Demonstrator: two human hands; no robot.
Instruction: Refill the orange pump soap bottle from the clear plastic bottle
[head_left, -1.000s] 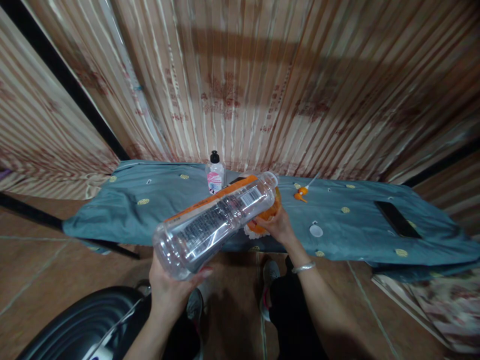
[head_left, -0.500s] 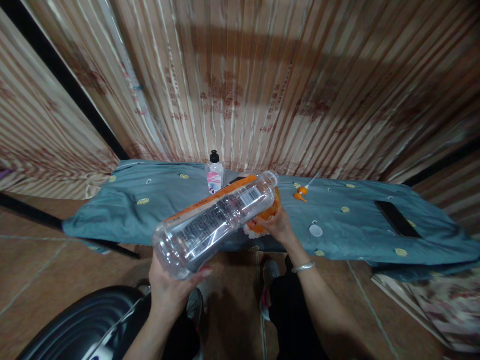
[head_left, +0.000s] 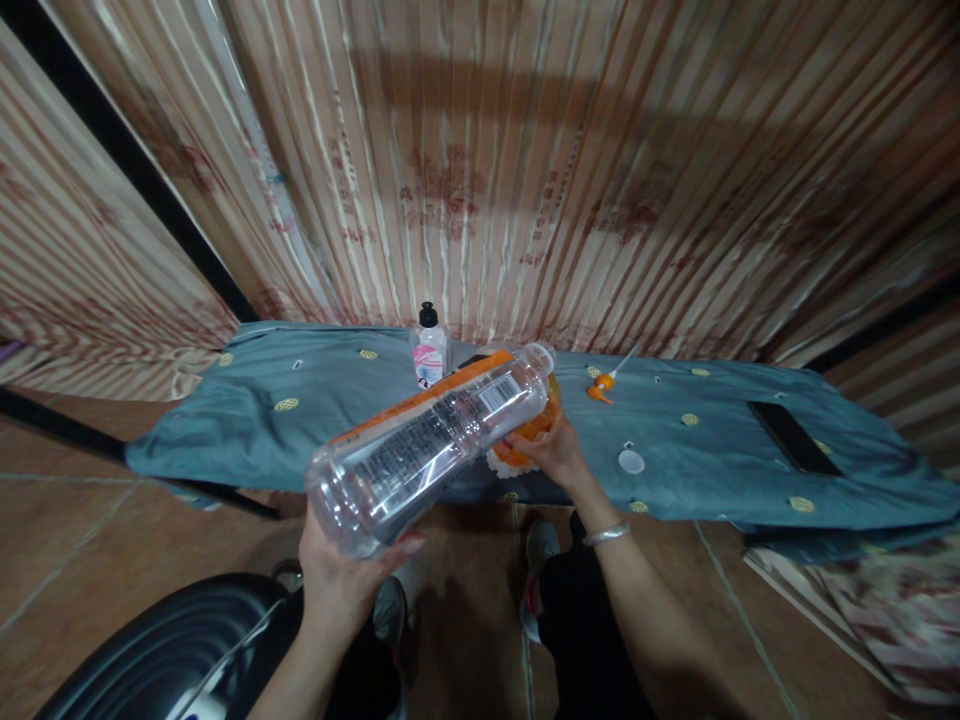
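Plastic bottle (head_left: 431, 455), long axis slanting, neck (head_left: 540, 358) pointing forward and right

Dark phone (head_left: 793, 437) flat on blue-green cloth (head_left: 720, 475), toward right end; pink-labelled bottle (head_left: 429, 362) upright; striped curtain (head_left: 487, 180) behind.

The left hand (head_left: 337, 580) holds a clear bottle (head_left: 427, 455) aslant, neck (head_left: 541, 358) by an orange container (head_left: 538, 422) in the right hand (head_left: 556, 452), with a black-capped bottle (head_left: 430, 358), orange sprayer (head_left: 602, 387), white disc (head_left: 631, 461) and, farthest right, a phone (head_left: 795, 438) on the bench (head_left: 247, 420).
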